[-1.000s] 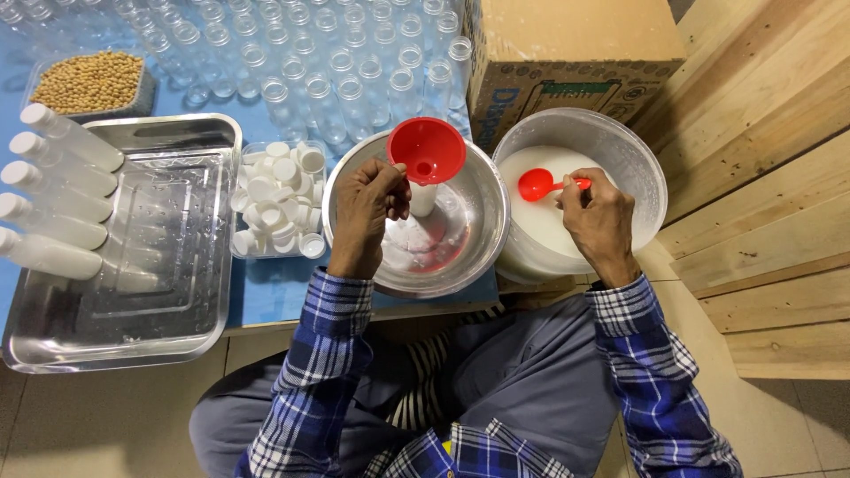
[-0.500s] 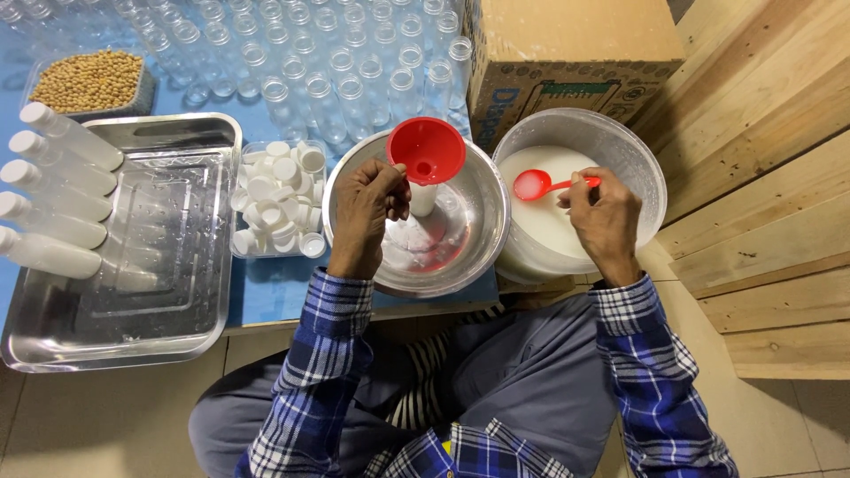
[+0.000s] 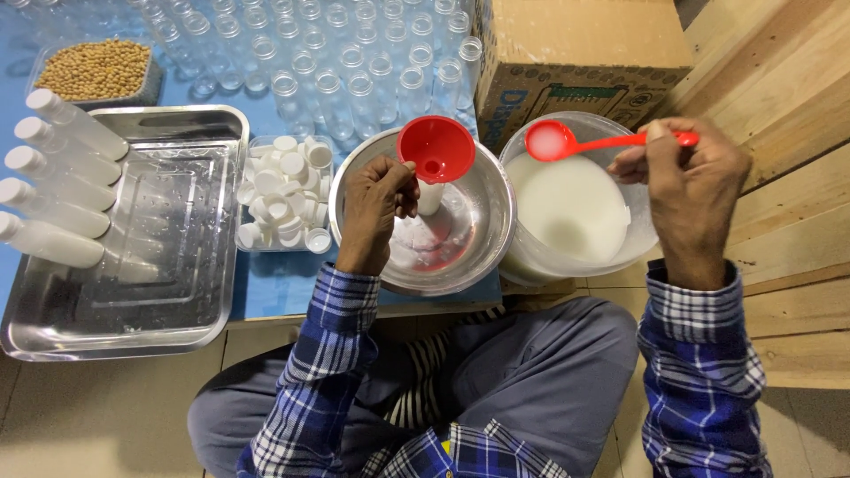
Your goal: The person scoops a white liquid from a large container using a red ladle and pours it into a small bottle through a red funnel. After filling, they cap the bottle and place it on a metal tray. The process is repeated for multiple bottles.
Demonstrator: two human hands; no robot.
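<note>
My right hand (image 3: 686, 190) pinches the thin red plastic spoon (image 3: 602, 140) by its handle end, heaped with white powder, light but spill-prone, so I keep it level; beyond, my left hand (image 3: 376, 208) grips a small white bottle (image 3: 431, 196) under the red funnel (image 3: 436, 149)

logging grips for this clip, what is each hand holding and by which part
The right hand pinches the red plastic spoon by its handle end. The left hand holds a small white bottle under the red funnel; exact grip hidden.
</note>
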